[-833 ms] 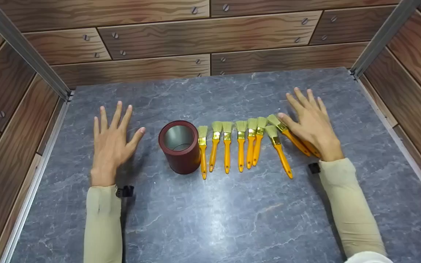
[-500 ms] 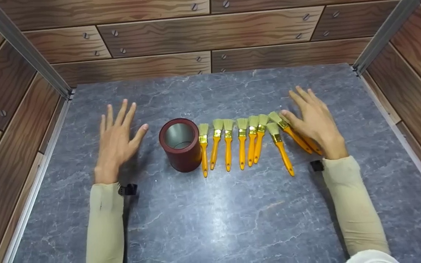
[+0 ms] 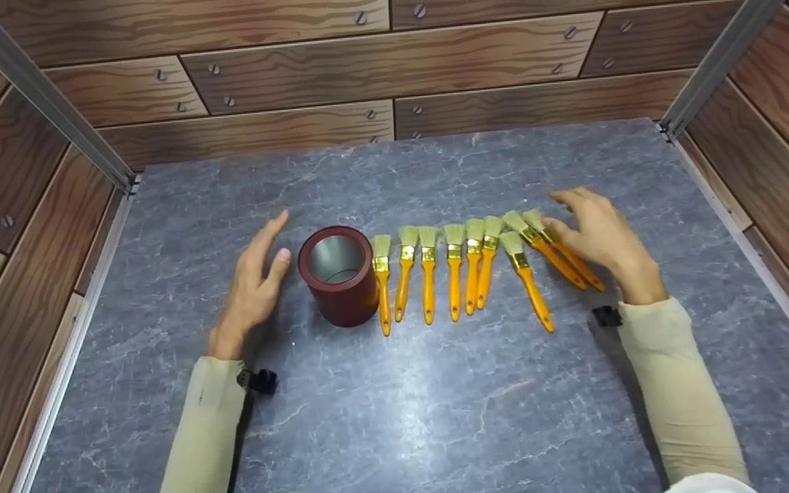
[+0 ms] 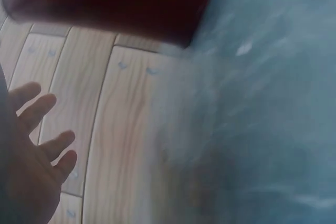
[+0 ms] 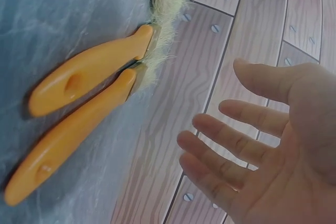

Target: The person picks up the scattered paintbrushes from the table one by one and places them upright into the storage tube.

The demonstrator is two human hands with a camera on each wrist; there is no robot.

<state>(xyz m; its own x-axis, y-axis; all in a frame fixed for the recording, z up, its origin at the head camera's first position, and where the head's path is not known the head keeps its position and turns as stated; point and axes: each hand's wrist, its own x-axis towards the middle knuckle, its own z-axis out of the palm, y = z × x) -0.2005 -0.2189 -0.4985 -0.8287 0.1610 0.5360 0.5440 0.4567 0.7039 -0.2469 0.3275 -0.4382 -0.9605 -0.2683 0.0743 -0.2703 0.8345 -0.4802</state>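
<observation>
A dark red cylindrical can (image 3: 344, 298), open at the top, stands upright left of the table's middle. My left hand (image 3: 251, 287) is just left of it, apart from it, turned on its side with nothing held. To the can's right lie several paintbrushes (image 3: 454, 274) with orange handles and pale bristles, roughly in a row. My right hand (image 3: 607, 236) hovers by the two rightmost brushes, thumb near the bristles of the outermost paintbrush (image 3: 576, 260). In the right wrist view its fingers are loosely bent and hold nothing; two orange handles (image 5: 79, 124) show beside it.
The grey marbled table (image 3: 340, 424) is walled by wood-patterned panels (image 3: 298, 68) at the back and both sides. Metal posts (image 3: 716, 68) stand at the back corners. A small black camera (image 3: 257, 381) sits on the left wrist.
My left hand has moved right toward the can and turned from palm-down onto its side. The right hand has drawn slightly back and right, its fingers bending, uncovering the outermost brush.
</observation>
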